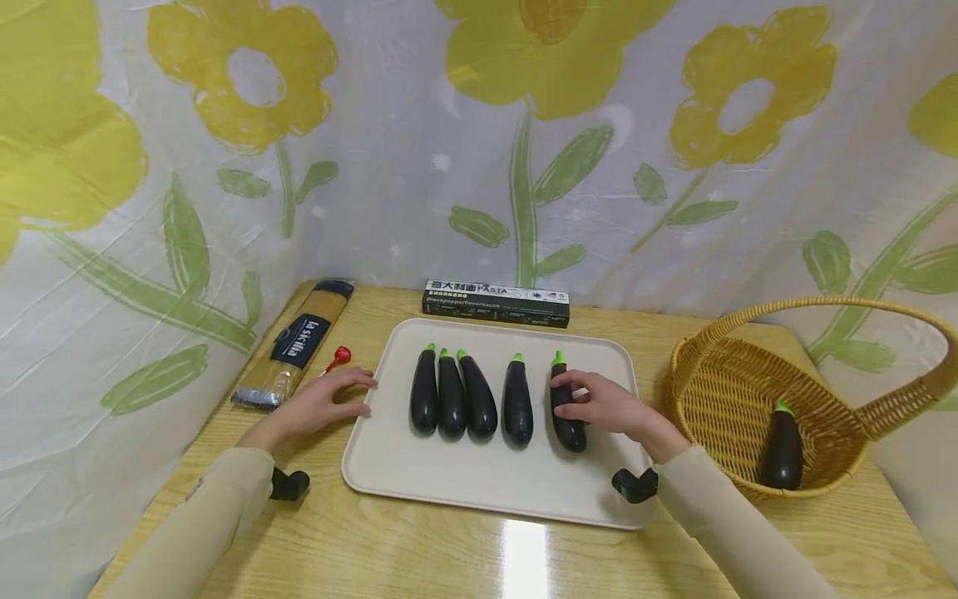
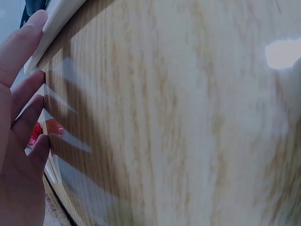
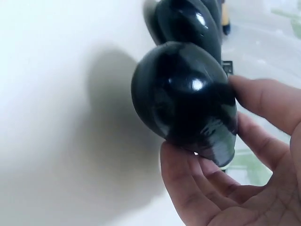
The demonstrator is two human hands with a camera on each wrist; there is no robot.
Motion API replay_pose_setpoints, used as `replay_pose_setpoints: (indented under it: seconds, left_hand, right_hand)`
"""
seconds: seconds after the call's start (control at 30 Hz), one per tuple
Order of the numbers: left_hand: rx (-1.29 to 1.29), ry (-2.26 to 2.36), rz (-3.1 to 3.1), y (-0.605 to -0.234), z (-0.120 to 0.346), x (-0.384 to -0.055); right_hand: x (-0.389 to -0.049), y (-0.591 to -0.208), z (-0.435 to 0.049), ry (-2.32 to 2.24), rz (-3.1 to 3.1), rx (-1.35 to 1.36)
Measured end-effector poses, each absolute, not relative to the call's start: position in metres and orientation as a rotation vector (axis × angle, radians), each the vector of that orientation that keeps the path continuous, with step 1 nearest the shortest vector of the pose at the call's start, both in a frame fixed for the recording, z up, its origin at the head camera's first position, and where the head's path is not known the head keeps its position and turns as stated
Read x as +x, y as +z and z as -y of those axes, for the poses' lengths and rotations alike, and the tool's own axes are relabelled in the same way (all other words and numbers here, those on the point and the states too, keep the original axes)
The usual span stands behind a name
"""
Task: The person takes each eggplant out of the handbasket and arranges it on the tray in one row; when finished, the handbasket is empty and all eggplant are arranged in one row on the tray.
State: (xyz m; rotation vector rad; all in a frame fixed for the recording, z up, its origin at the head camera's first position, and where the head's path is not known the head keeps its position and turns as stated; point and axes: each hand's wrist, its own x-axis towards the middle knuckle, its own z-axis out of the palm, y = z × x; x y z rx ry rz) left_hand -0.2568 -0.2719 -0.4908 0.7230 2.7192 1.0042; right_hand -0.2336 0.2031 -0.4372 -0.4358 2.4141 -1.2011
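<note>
Several dark eggplants with green stems lie side by side on the white tray (image 1: 449, 474). My right hand (image 1: 609, 405) has the rightmost eggplant (image 1: 570, 428) between thumb and fingers. In the right wrist view, that eggplant (image 3: 183, 89) shows its rounded end, fingers on either side. To its left lies another eggplant (image 1: 518, 408), followed by a close group of three more (image 1: 451, 399). My left hand (image 1: 322, 403) is at the tray's left rim, fingers extended. The left wrist view has the left hand (image 2: 21, 117) beside the tray edge (image 2: 56, 28), holding nothing.
A wicker basket (image 1: 684, 387) with a tall handle stands on the right, one eggplant (image 1: 782, 449) inside. Behind the tray sits a pasta box (image 1: 494, 304). A spaghetti packet (image 1: 295, 345) and a red lollipop (image 1: 341, 355) lie left. A flowered curtain (image 1: 389, 166) hangs behind.
</note>
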Motion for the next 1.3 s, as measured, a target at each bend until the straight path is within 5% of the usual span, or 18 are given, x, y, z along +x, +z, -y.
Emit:
replay_pose_setpoints:
  seconds: [1.3]
  left_hand:
    - [0.735,1.002,-2.723,-0.493,0.273,-0.257]
  right_hand:
    - [-0.227,-0.442,-0.191,-1.254,-2.348,-0.367]
